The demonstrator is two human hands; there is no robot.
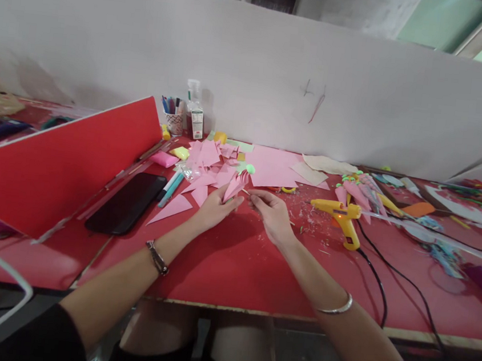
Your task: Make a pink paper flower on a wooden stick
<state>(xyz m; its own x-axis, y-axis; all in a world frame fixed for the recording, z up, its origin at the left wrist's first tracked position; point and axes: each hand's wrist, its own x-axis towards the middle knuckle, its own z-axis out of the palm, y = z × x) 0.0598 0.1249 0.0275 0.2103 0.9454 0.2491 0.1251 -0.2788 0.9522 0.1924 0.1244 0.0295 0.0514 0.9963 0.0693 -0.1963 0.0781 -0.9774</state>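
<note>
My left hand [217, 207] is closed round a pink paper cone [234, 185], which tilts up and away from me. A pale green ball [249, 169] shows at the cone's upper end. Close on the right, my right hand [271, 209] pinches a thin, light-coloured stick [245, 191] whose tip points at the cone; whether it touches is too small to tell. Behind my hands lie cut pieces of pink paper [207, 154] and a large pink sheet [268, 166]. More pink cones with green tops [356, 191] lie in a heap at the right.
A yellow glue gun [340, 217] with a lit orange light rests right of my right hand, its black cord [375, 272] running off the front edge. At the left are a black phone [129, 203], markers [171, 187] and a standing red board [66, 162]. A bottle [195, 112] and pen cup [173, 122] stand behind.
</note>
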